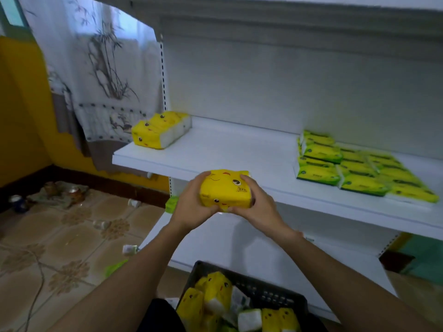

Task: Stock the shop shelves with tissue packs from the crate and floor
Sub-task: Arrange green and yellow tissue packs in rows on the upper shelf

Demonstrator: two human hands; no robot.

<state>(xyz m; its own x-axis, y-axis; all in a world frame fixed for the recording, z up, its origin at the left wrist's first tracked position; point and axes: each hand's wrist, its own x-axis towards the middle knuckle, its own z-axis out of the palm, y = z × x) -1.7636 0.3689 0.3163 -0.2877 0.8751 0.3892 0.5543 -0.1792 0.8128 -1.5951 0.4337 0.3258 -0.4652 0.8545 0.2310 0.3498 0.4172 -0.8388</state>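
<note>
Tissue pack (225, 189) gripped between left hand (191, 208) and right hand (257, 204) mid-frame, before the shelf (239, 152); green packs (359, 171) lie right, yellow packs (160, 131) left, crate (268, 289) at bottom.

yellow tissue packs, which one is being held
The yellow pack gripped between left hand and right hand before the shelf edge; other packs lie at its left end or in the crate.
</note>
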